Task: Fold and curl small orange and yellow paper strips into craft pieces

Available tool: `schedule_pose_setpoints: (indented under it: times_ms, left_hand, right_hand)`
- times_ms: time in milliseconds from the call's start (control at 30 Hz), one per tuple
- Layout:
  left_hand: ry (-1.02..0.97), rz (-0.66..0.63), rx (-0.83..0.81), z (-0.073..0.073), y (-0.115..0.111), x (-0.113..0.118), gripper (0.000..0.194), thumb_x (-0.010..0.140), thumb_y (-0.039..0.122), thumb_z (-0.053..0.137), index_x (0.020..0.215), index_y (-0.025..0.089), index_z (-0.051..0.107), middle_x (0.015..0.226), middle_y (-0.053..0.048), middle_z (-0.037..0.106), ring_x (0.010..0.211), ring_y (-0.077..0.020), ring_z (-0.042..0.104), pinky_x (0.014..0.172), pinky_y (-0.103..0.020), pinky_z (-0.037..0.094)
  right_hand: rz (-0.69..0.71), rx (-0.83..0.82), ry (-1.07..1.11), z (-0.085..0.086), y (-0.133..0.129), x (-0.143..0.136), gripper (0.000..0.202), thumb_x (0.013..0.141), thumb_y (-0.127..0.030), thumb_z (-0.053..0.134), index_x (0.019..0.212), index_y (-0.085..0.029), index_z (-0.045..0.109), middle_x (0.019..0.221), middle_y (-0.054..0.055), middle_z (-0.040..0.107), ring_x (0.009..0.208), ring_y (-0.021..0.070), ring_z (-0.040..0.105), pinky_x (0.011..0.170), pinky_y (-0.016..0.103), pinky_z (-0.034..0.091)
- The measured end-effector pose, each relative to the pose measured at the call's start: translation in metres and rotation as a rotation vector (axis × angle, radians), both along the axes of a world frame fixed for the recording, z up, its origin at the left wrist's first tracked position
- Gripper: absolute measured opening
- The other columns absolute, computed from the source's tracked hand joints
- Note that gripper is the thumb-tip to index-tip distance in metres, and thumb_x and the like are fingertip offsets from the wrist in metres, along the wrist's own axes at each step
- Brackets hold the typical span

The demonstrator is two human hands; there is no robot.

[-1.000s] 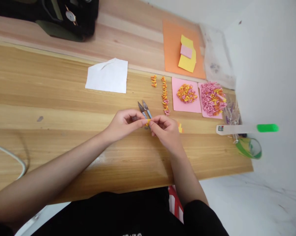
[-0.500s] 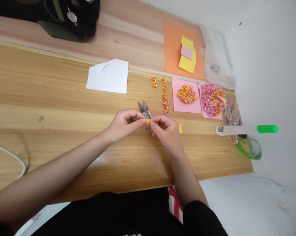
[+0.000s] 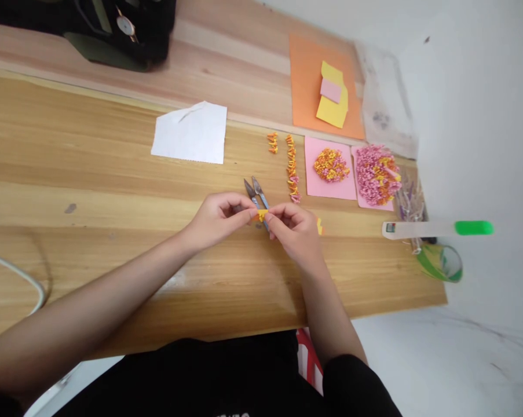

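Between my two hands is a small yellow paper strip (image 3: 262,215). My left hand (image 3: 221,219) pinches its left end with thumb and forefinger, and my right hand (image 3: 292,230) pinches the right end. Thread snips (image 3: 256,192) lie on the table just beyond my fingertips, blades pointing away, their handles partly hidden by my hands. Past my right hand runs a column of little orange, yellow and pink curled paper pieces (image 3: 291,168), with a shorter row of orange pieces (image 3: 272,143) to its left. Some yellow paper scraps (image 3: 319,226) show beside my right hand.
Heaps of small curled pieces lie on two pink sheets, a smaller heap (image 3: 331,165) and a larger one (image 3: 377,175). White paper (image 3: 190,133), an orange sheet (image 3: 304,87) with yellow notes, a green-capped stick (image 3: 435,229), a green cup (image 3: 441,262) and a black bag (image 3: 148,40) surround them.
My fingertips have drawn slightly apart, so more of the yellow strip shows between them. The things on the table stay where they were.
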State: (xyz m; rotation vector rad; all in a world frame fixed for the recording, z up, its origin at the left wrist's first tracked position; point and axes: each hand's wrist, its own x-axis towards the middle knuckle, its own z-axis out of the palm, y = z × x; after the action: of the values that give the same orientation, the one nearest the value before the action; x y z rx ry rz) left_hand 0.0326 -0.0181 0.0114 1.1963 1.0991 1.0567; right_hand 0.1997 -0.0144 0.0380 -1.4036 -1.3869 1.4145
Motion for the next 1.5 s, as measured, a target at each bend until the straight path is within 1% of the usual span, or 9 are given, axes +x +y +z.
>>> schedule_pose_setpoints:
  times_ms: [167, 333, 500, 600, 867, 967, 1167, 1500]
  left_hand:
    - [0.029, 0.005, 0.003, -0.0005, 0.0000, 0.0004, 0.019, 0.074, 0.034, 0.068, 0.070, 0.015, 0.068, 0.062, 0.000, 0.063, 0.056, -0.0100, 0.051, 0.054, -0.022, 0.040]
    - [0.052, 0.000, 0.005, 0.0001, -0.0003, 0.0005, 0.024, 0.075, 0.039, 0.069, 0.069, 0.015, 0.067, 0.062, -0.001, 0.062, 0.056, -0.0107, 0.051, 0.054, -0.023, 0.040]
    - [-0.016, -0.012, 0.001, 0.0049, -0.0002, -0.0012, 0.025, 0.076, 0.040, 0.069, 0.068, 0.016, 0.067, 0.063, -0.001, 0.064, 0.060, -0.0121, 0.056, 0.061, -0.025, 0.047]
    - [-0.043, -0.018, -0.011, 0.0064, -0.0004, -0.0018, 0.024, 0.074, 0.039, 0.070, 0.069, 0.016, 0.069, 0.064, -0.001, 0.066, 0.061, -0.0124, 0.057, 0.063, -0.026, 0.048]
    - [-0.058, -0.015, -0.001, 0.0010, -0.0018, 0.0004, 0.025, 0.072, 0.038, 0.075, 0.072, 0.014, 0.069, 0.065, -0.001, 0.066, 0.059, -0.0107, 0.055, 0.057, -0.023, 0.045]
    - [-0.048, -0.015, -0.004, 0.0019, -0.0016, 0.0000, 0.024, 0.073, 0.038, 0.074, 0.071, 0.014, 0.069, 0.064, -0.001, 0.065, 0.059, -0.0109, 0.056, 0.057, -0.023, 0.045]
    - [-0.055, -0.020, 0.004, 0.0045, -0.0007, -0.0013, 0.024, 0.075, 0.039, 0.072, 0.070, 0.015, 0.069, 0.064, -0.001, 0.066, 0.062, -0.0124, 0.058, 0.063, -0.025, 0.048]
    - [-0.052, -0.001, -0.019, 0.0037, -0.0005, 0.0005, 0.023, 0.071, 0.037, 0.072, 0.068, 0.015, 0.068, 0.063, -0.001, 0.064, 0.059, -0.0112, 0.053, 0.058, -0.023, 0.043]
  right_hand:
    - [-0.003, 0.009, 0.011, 0.0000, -0.0001, 0.0005, 0.012, 0.071, -0.029, 0.066, 0.069, -0.018, 0.062, 0.054, -0.005, 0.056, 0.047, 0.0080, 0.048, 0.047, 0.022, 0.038]
    - [-0.001, 0.011, -0.009, -0.0005, 0.0000, 0.0009, 0.012, 0.071, -0.030, 0.066, 0.069, -0.018, 0.063, 0.055, -0.004, 0.057, 0.048, 0.0085, 0.048, 0.048, 0.023, 0.039]
    - [-0.004, 0.016, -0.027, -0.0015, -0.0001, 0.0018, 0.011, 0.072, -0.029, 0.066, 0.070, -0.018, 0.063, 0.055, -0.004, 0.057, 0.048, 0.0086, 0.048, 0.048, 0.023, 0.040]
    - [-0.003, 0.026, -0.019, -0.0021, -0.0002, 0.0023, 0.010, 0.072, -0.028, 0.066, 0.070, -0.018, 0.063, 0.055, -0.004, 0.057, 0.048, 0.0082, 0.047, 0.047, 0.022, 0.039]
    - [-0.003, 0.021, -0.010, -0.0027, 0.0004, 0.0020, 0.011, 0.072, -0.028, 0.066, 0.070, -0.018, 0.063, 0.056, -0.004, 0.058, 0.048, 0.0085, 0.048, 0.048, 0.022, 0.040]
    - [-0.003, 0.011, -0.022, -0.0019, 0.0002, 0.0017, 0.012, 0.072, -0.030, 0.066, 0.070, -0.019, 0.063, 0.056, -0.004, 0.057, 0.049, 0.0087, 0.048, 0.048, 0.023, 0.040]
    - [-0.005, 0.018, -0.019, -0.0018, 0.0000, 0.0014, 0.011, 0.071, -0.029, 0.065, 0.069, -0.019, 0.063, 0.055, -0.004, 0.056, 0.048, 0.0084, 0.047, 0.048, 0.023, 0.040]
    - [-0.004, 0.015, -0.017, -0.0022, -0.0003, 0.0014, 0.011, 0.071, -0.029, 0.066, 0.069, -0.019, 0.063, 0.055, -0.004, 0.057, 0.048, 0.0086, 0.048, 0.048, 0.023, 0.040]
